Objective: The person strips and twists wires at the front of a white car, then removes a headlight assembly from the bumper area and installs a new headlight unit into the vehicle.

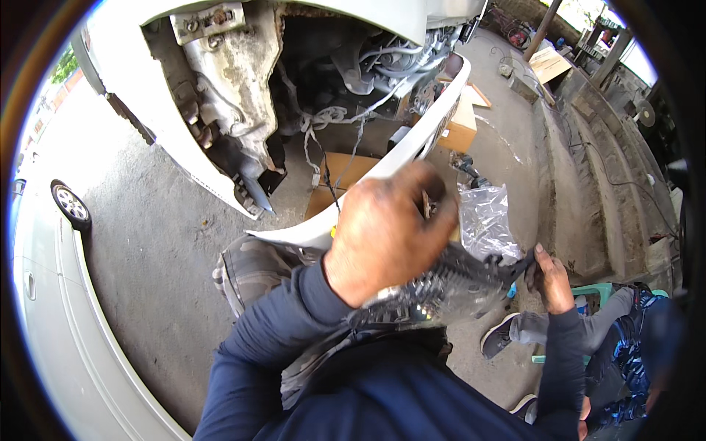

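Observation:
A car headlight (448, 290) with a clear lens and black housing lies across my lap, partly hidden by my left hand and forearm. My right hand (551, 279) grips the black bracket at its right end, thumb on top. Above the headlight, my left hand (390, 231) is raised with its fingers curled in. Something small may sit between thumb and fingers, but blur and the hand itself hide it. Just beyond is a white bumper (309, 231), and a clear plastic bag (487, 220) lies to the right of my left hand.
The white car's open front (323, 66) stands ahead, with loose wiring (323, 121) hanging down. Cardboard (346, 173) and a box (460, 125) lie near the bumper. A power tool (471, 169) rests on the ground. A person (625, 353) sits close at right. Another car (59, 294) stands at left.

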A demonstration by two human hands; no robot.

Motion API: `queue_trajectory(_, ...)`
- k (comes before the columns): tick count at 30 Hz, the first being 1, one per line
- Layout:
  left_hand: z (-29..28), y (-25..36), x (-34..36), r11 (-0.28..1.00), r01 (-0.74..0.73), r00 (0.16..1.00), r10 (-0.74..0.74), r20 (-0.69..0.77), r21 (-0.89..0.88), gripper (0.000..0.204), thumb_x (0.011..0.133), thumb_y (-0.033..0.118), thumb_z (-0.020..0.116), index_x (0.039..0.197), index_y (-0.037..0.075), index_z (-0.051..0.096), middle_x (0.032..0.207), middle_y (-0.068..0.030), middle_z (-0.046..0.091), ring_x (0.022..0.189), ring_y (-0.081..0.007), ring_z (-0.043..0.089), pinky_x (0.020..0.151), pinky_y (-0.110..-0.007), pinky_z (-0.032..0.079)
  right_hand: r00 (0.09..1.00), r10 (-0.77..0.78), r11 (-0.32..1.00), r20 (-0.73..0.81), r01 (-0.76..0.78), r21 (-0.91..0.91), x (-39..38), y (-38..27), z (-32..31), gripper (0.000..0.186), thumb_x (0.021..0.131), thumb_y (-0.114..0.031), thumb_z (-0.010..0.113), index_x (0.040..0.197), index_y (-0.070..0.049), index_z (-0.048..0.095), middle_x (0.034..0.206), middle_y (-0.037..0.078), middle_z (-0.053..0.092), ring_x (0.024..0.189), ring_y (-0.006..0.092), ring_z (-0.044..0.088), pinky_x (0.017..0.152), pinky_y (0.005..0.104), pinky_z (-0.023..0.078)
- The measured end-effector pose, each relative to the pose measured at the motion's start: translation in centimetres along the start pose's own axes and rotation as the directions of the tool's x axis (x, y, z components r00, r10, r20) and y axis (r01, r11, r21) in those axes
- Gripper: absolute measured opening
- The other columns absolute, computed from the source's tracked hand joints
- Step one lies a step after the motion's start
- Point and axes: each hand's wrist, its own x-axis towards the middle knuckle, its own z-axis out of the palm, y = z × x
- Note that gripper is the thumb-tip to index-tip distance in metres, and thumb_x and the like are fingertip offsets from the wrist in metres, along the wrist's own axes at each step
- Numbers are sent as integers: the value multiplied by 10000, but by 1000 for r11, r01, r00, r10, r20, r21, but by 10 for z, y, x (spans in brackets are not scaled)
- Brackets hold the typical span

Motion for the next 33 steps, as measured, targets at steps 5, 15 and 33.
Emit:
queue_trajectory(5,-1,-39,32,974,206,978,-207,-8,-93,315,973,288,693,964,-25,729,729,-138,679,658,-180,624,642,-347,496,845,-391,913,-364,405,-42,41,12,64,578,1035,-470,629,1205,82,667,1073,101,713,971,171,603,901,324,485)
queue_trajectory(15,-17,-140,10,409,428,841,-507,190,-806,668,1031,616,471,1259,9,633,1132,-102,672,1012,-177,621,895,-329,485,812,-401,911,-425,401,-94,88,-4,103,688,1010,-561,630,974,120,720,813,165,711,793,187,594,773,363,500)
queue_trajectory(33,14,-165,-20,381,357,882,-439,173,-853,585,1050,447,551,1395,-26,549,1315,-165,652,1196,-237,620,1054,-361,454,865,-347,937,-363,309,-161,112,-6,107,614,1052,-474,586,1154,119,705,1014,242,758,921,254,695,878,369,520)
